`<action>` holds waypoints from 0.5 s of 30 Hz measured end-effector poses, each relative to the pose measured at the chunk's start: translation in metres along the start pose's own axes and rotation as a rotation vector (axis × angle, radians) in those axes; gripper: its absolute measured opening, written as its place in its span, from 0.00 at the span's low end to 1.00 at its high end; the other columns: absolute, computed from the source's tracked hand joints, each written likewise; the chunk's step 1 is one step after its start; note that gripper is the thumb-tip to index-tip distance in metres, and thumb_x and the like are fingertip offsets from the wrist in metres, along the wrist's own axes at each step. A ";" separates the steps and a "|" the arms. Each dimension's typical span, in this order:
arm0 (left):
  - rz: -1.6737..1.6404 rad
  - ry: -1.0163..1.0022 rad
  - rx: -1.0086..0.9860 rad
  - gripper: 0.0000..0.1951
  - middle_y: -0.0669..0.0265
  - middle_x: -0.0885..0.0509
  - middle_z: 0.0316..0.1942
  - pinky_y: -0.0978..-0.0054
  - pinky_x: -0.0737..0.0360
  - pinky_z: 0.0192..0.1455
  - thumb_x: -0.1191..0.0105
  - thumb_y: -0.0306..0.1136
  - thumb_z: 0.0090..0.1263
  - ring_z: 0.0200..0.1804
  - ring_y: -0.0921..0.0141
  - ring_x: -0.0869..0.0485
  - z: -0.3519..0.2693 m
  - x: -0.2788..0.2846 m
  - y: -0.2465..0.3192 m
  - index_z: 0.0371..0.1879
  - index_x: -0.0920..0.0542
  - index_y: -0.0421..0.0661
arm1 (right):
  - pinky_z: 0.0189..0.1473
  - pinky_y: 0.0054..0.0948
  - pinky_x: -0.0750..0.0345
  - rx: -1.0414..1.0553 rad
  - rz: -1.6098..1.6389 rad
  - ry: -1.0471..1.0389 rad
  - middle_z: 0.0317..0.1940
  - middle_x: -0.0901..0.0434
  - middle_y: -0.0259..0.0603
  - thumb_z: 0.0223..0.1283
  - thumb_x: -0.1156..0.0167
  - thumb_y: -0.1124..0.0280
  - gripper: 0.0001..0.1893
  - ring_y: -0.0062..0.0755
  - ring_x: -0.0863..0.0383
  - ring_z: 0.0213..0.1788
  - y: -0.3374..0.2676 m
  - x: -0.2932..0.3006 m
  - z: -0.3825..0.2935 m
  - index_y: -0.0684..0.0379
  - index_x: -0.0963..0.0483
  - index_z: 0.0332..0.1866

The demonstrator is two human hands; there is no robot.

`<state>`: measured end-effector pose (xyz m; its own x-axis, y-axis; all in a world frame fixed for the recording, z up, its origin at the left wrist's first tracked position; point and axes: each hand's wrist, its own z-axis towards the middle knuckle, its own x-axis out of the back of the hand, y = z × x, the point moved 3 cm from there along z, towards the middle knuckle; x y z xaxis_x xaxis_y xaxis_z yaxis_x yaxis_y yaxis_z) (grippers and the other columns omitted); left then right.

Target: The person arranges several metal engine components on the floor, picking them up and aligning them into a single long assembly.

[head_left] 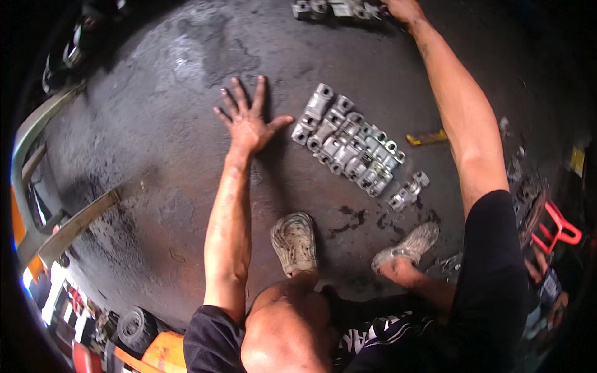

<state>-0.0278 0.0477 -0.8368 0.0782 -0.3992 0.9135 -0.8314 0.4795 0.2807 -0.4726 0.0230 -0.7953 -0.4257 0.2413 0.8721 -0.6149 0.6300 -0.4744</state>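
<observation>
My left hand (249, 123) is spread palm down with fingers apart, over or on the dark floor. It holds nothing, and its thumb points towards a block of metal castings (347, 140) with round holes, laid side by side in slanting rows. One more casting (409, 191) lies apart from their lower right end. At the top edge my right hand (405, 10) reaches to a second group of metal castings (338, 8). The picture's rim cuts off both that hand and that group. Whether its fingers grip a casting cannot be made out.
My clogs (294, 242) stand below the castings, near dark wet stains (350, 217). A yellow object (426, 137) lies by my right forearm. Curved metal bars (79, 228) rise at left. Lower left are a tyre (135, 326) and orange machinery (163, 352); a red frame (557, 228) is at right.
</observation>
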 end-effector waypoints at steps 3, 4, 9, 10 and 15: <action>-0.016 -0.014 -0.045 0.59 0.46 0.72 0.81 0.23 0.73 0.70 0.43 0.79 0.50 0.79 0.37 0.76 0.007 -0.002 0.017 0.81 0.55 0.73 | 0.49 0.38 0.18 0.025 0.412 0.079 0.46 0.13 0.50 0.61 0.35 0.53 0.26 0.43 0.14 0.47 0.008 0.039 -0.051 0.61 0.21 0.57; 0.015 -0.007 -0.046 0.58 0.45 0.71 0.81 0.23 0.71 0.71 0.43 0.78 0.50 0.79 0.36 0.75 0.005 -0.002 0.016 0.81 0.54 0.73 | 0.49 0.38 0.18 0.031 0.543 0.108 0.47 0.13 0.50 0.61 0.35 0.52 0.26 0.43 0.14 0.48 0.019 0.050 -0.075 0.61 0.21 0.57; -0.262 0.306 -0.098 0.37 0.39 0.35 0.72 0.43 0.37 0.72 0.35 0.56 0.64 0.74 0.42 0.37 -0.009 0.015 0.013 0.71 0.29 0.57 | 0.53 0.32 0.25 -0.298 0.212 0.099 0.48 0.22 0.47 0.58 0.31 0.47 0.37 0.33 0.22 0.49 0.143 0.104 -0.232 0.65 0.29 0.64; -0.278 0.298 -0.112 0.37 0.39 0.35 0.72 0.43 0.37 0.72 0.35 0.56 0.64 0.74 0.42 0.37 -0.009 0.018 0.028 0.71 0.29 0.57 | 0.65 0.40 0.24 -0.494 0.247 0.084 0.65 0.27 0.63 0.55 0.30 0.47 0.49 0.47 0.21 0.64 0.173 0.112 -0.279 0.70 0.39 0.73; -0.741 -0.093 0.038 0.25 0.53 0.11 0.46 0.64 0.18 0.54 0.37 0.46 0.69 0.50 0.59 0.11 -0.004 0.015 0.063 0.62 0.22 0.48 | 0.30 0.30 0.23 -0.915 0.403 -0.138 0.28 0.18 0.37 0.58 0.29 0.52 0.23 0.24 0.21 0.28 0.196 0.054 -0.440 0.65 0.20 0.41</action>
<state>-0.0770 0.0754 -0.8035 0.5802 -0.6722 0.4598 -0.5974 0.0325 0.8013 -0.3237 0.4844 -0.7888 -0.5978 0.5102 0.6184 0.3129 0.8587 -0.4060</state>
